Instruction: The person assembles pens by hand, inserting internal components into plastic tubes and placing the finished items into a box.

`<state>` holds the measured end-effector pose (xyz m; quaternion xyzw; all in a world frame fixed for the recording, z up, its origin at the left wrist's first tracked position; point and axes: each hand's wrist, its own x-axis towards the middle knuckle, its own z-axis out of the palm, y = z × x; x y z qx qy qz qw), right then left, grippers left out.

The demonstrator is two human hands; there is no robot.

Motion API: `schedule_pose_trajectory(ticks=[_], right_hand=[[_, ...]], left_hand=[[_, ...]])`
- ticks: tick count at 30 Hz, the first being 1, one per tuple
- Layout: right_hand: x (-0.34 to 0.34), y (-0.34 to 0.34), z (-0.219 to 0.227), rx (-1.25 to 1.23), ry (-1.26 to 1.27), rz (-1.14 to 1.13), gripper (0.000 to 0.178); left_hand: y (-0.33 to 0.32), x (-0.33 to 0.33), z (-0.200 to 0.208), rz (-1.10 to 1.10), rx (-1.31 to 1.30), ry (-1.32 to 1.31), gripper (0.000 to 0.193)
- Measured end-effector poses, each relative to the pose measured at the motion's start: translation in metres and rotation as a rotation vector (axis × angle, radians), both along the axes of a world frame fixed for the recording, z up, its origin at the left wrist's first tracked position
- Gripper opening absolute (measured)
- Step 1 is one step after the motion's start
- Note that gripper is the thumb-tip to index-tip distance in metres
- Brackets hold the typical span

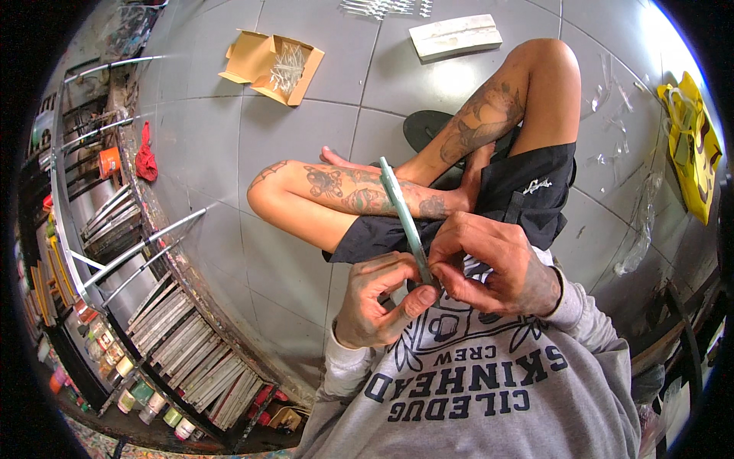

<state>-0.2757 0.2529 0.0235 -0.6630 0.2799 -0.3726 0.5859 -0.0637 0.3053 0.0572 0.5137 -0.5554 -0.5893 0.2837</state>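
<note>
Head view, looking down past a soft grey sweatshirt [489,421] with dark print toward smooth, glossy grey floor tiles [298,145] with thin dark joints. Matte brown cardboard in an open box [252,63], flap folded outward, with thin clear and white sticks [288,67] heaped inside; farther off, small white pieces [382,8] in a row at the upper edge, near a scuffed, oblong white block [455,37]. To the left, a metal rack [172,233] with bare tubes, worn flat slats [195,356] packed in rows, small jars [151,405], and a crumpled red cloth [145,157] beside the edge. To the right, a shiny yellow bag [688,145] with dark patches, next to crinkled clear plastic [644,222]. Just beyond the hands, crossed, tattooed legs [352,187] and black shorts [527,191], blocking part of the floor. Close before the sweatshirt, between both hands, a long, slim, straight pale green strip [404,210], lightly glossy, apparently layered at the far end, slanting away over the lap. Left hand [382,298] curled, thumb and fingers closed on the near end. Right hand [489,264] half curled, thumb and forefinger pinched at that same end, exact contact partly hidden.
</note>
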Motion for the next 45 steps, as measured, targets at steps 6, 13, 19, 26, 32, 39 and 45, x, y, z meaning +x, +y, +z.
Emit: schedule_pose_trajectory(ticks=[6,13,19,26,32,39,45], right_hand=[[0.001,-0.001,-0.007,-0.043,0.015,0.016,0.013],[0.003,-0.007,-0.008,-0.084,0.044,0.056,0.015],[0.006,-0.011,-0.011,-0.094,0.043,0.089,0.017],[0.009,-0.014,-0.011,-0.097,0.024,0.084,0.018],[0.012,-0.017,-0.012,-0.110,0.015,0.082,0.019],[0.016,-0.022,-0.013,-0.139,-0.004,0.062,0.019],[0.017,-0.023,-0.014,-0.138,-0.007,0.057,0.018]], left_hand=[[-0.002,-0.001,0.005,-0.007,0.033,-0.053,0.027],[0.009,-0.002,-0.013,0.107,-0.040,0.032,0.028],[0.014,-0.001,-0.013,0.156,0.018,0.081,0.025],[0.015,-0.002,-0.014,0.176,0.027,0.115,0.023],[0.011,-0.002,-0.007,0.165,0.046,0.089,0.023],[0.016,0.000,-0.009,0.176,0.071,0.082,0.023],[0.017,0.000,-0.009,0.178,0.069,0.076,0.025]])
